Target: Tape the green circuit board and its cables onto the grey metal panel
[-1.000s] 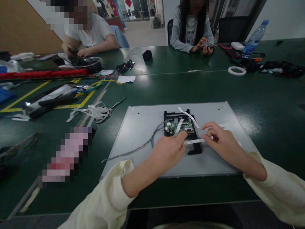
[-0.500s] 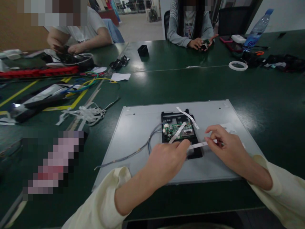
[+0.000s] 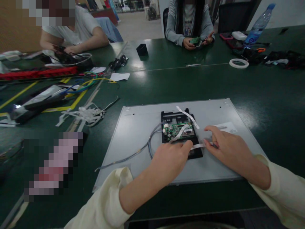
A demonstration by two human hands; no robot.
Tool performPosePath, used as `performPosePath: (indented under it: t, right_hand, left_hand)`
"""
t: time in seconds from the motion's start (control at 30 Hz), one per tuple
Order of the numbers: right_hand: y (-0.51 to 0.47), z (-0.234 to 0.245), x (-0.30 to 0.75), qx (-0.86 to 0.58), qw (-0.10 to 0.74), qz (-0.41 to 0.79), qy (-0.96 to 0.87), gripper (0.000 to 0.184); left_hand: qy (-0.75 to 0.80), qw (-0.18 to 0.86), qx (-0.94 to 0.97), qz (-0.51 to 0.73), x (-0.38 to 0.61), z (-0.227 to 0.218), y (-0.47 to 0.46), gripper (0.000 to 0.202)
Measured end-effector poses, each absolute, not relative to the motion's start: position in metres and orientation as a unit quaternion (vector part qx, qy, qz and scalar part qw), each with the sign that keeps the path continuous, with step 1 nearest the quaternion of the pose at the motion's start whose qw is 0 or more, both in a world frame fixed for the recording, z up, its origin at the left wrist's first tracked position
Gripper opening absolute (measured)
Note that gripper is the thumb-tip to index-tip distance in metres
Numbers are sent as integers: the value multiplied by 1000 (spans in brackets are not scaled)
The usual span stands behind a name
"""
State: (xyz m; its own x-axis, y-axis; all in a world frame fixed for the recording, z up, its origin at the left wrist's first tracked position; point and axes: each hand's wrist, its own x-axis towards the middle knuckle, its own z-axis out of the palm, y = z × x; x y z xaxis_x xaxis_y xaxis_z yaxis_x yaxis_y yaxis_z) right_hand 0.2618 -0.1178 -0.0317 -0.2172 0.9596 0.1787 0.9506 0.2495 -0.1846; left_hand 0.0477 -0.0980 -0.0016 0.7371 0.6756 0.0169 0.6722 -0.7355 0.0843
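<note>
Between my two hands stretches a short piece of white tape [image 3: 197,146], over the lower part of a black plastic frame [image 3: 195,154]. My left hand [image 3: 170,162] is closed on the tape's left end; a loose length of it curls up above the fingers. Thumb and index finger of my right hand [image 3: 230,151] close on the other end. Within the frame lies a green circuit board [image 3: 175,131] with grey cables [image 3: 149,140] running left. Another tape strip [image 3: 188,116] lies across the frame's upper right. All rests on a grey metal panel [image 3: 126,138].
On the left lie a tangle of white strips [image 3: 87,114] and a pixelated pink object [image 3: 64,156]. A small black box [image 3: 142,50], a tape roll [image 3: 238,63] and a water bottle [image 3: 259,27] stand farther back. Two people sit across the green table [image 3: 181,82], each handling something.
My hands have come slightly closer together, the left moving right, and the tape between them is shorter. The loose end by my left hand has bent over. The person opposite has turned the green item.
</note>
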Motion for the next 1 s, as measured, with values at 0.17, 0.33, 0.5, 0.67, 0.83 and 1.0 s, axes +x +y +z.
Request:
performPosePath:
  t: [0.17, 0.33, 0.5, 0.67, 0.83, 1.0]
  right_hand:
    - [-118, -31, 269, -628, 112, -20, -770, 29]
    - [-116, -32, 274, -637, 115, -19, -762, 27]
    - [-115, -32, 275, -636, 164, 24, -754, 24]
    - [-115, -32, 275, -623, 201, 70, -753, 21]
    - [-115, -33, 275, -622, 199, 98, -751, 21]
    - [-114, -33, 276, -623, 201, 108, -748, 22]
  left_hand:
    - [391, 7, 920, 24, 46, -1, -101, 17]
    - [408, -7, 913, 20, 44, -2, -103, 17]
    - [454, -5, 888, 71, 37, 3, -99, 16]
    - [537, -15, 829, 154, 23, 15, -83, 18]
    - [523, -26, 840, 142, 16, 16, -75, 37]
    - [492, -40, 855, 159, 17, 13, -77, 33]
